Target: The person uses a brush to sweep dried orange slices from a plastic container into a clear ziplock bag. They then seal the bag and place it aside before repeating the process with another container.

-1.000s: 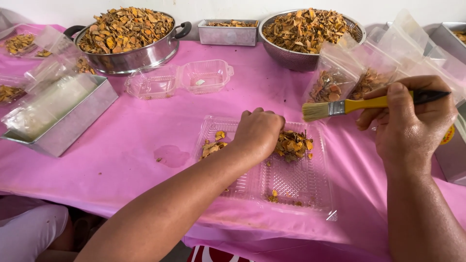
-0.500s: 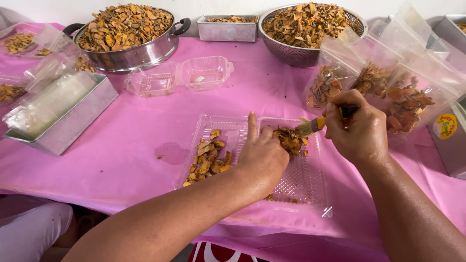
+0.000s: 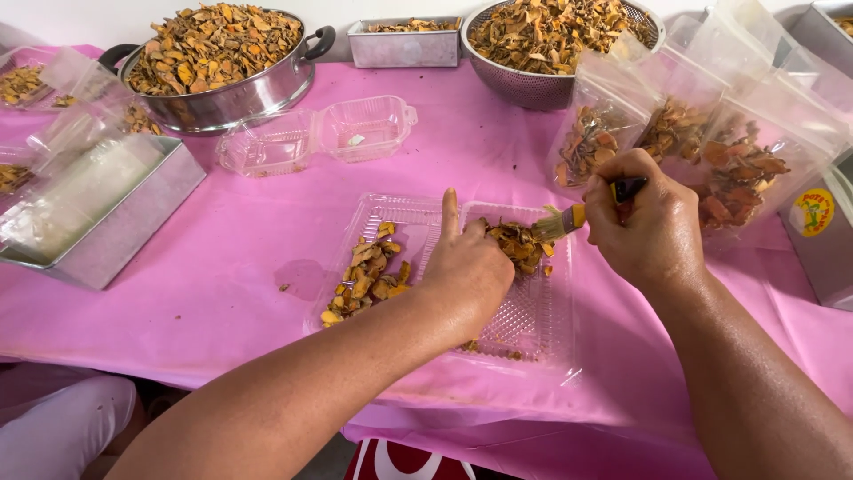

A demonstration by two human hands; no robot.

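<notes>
Right hand (image 3: pixel 653 227) is gripping a brush (image 3: pixel 582 212), sweeping dried orange chips (image 3: pixel 520 244) in the clear tray (image 3: pixel 533 311); left hand (image 3: pixel 466 267), fingers loose, is steadying it. Brushing hard risks flicking chips onto the pink surface (image 3: pixel 240 258).

A single head-worn camera looks steeply down and forward from above the person's own forearms, close over the pink-covered tabletop (image 3: pixel 222 267). The open clear plastic clamshell tray (image 3: pixel 533 311) sits near the centre of the frame, while the far edge with the wide steel pot of dried orange slices (image 3: pixel 213 62) runs along the top. No second view shares the scene.
</notes>
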